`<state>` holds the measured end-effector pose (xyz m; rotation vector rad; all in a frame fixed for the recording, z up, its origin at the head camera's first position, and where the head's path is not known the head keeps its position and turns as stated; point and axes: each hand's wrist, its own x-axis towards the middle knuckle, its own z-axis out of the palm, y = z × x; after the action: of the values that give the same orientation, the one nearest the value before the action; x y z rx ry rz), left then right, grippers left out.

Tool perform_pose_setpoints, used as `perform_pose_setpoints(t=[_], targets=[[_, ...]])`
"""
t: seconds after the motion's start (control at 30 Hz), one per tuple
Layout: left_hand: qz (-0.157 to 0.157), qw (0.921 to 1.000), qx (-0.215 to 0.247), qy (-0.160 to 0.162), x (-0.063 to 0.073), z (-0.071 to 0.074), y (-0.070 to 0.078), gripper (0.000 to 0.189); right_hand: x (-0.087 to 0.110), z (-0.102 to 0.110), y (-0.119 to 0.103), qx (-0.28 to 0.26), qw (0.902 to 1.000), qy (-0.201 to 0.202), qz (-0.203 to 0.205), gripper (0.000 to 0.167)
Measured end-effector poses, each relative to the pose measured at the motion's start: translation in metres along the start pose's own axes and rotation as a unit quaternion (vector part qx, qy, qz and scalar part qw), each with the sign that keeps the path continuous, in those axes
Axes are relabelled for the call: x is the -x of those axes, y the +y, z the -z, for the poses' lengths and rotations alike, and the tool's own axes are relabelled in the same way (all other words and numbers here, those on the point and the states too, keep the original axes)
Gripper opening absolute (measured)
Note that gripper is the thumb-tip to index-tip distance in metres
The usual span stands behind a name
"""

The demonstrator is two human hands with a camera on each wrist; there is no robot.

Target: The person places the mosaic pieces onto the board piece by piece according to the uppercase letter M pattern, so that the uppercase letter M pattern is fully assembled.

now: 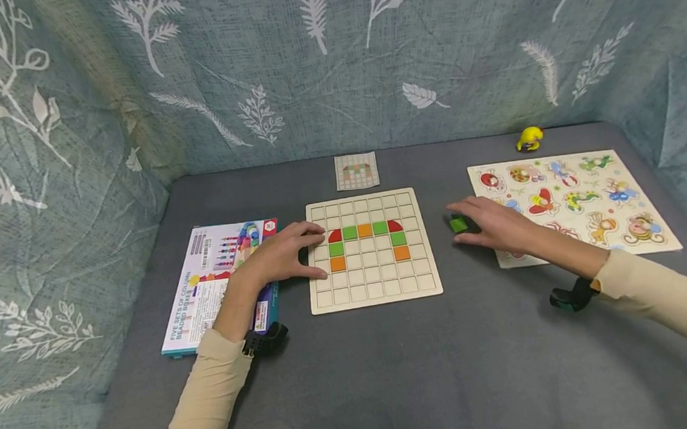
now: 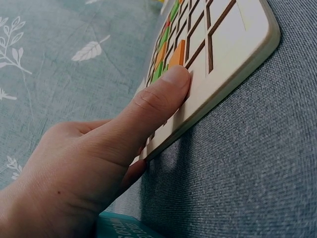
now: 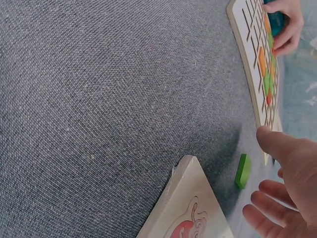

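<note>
A pale wooden grid board (image 1: 379, 286) lies mid-table, bearing green, orange and red pieces in an arch. My left hand (image 1: 283, 254) rests at its left edge, thumb and fingers spread apart. In the left wrist view the thumb (image 2: 161, 91) touches the board's face beside an orange square (image 2: 177, 53). To the right of the board a green block (image 1: 458, 223) lies on the cloth. Around it my right hand (image 1: 486, 225) is spread, and the right wrist view shows a gap between its fingers and the block (image 3: 242, 171).
A small printed pattern card (image 1: 356, 171) lies behind the board. Left stands a beaded-toy box (image 1: 205, 306), partly under the left forearm. An insect peg puzzle (image 1: 652, 217) lies right, below the right forearm, with a yellow toy figure (image 1: 530, 138) behind it. Patterned curtain (image 1: 283, 64) bounds the table's back.
</note>
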<state>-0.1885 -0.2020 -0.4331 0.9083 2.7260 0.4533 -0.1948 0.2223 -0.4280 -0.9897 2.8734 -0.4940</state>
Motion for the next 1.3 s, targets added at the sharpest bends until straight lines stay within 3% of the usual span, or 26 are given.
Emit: perform_pose_setpoints(t=[0.4, 0.53, 0.7, 0.97, 1.13, 1.3], targets=[[0.002, 1.0000, 0.002, -0.002, 0.000, 0.002, 0.003, 0.080, -0.003, -0.002, 0.004, -0.007, 0.9998, -0.013, -0.013, 0.056], [0.001, 1.0000, 0.001, -0.002, 0.001, 0.000, 0.002, 0.081, -0.004, -0.004, 0.009, 0.000, 0.9990, -0.008, 0.044, 0.045], [0.003, 1.0000, 0.000, 0.000, -0.001, -0.001, 0.001, 0.080, -0.007, -0.005, 0.016, 0.025, 0.9907, 0.006, 0.134, 0.027], [0.000, 1.0000, 0.001, 0.004, -0.002, 0.002, 0.001, 0.079, -0.009, -0.004, 0.019, 0.061, 0.9869, 0.011, 0.149, 0.027], [0.001, 1.0000, -0.002, 0.003, -0.001, 0.004, 0.002, 0.079, -0.019, -0.012, 0.001, 0.051, 0.9860, 0.052, 0.150, 0.031], [-0.002, 1.0000, -0.001, 0.000, 0.001, 0.003, 0.003, 0.080, -0.036, -0.023, -0.036, 0.031, 0.9751, 0.097, 0.197, 0.033]])
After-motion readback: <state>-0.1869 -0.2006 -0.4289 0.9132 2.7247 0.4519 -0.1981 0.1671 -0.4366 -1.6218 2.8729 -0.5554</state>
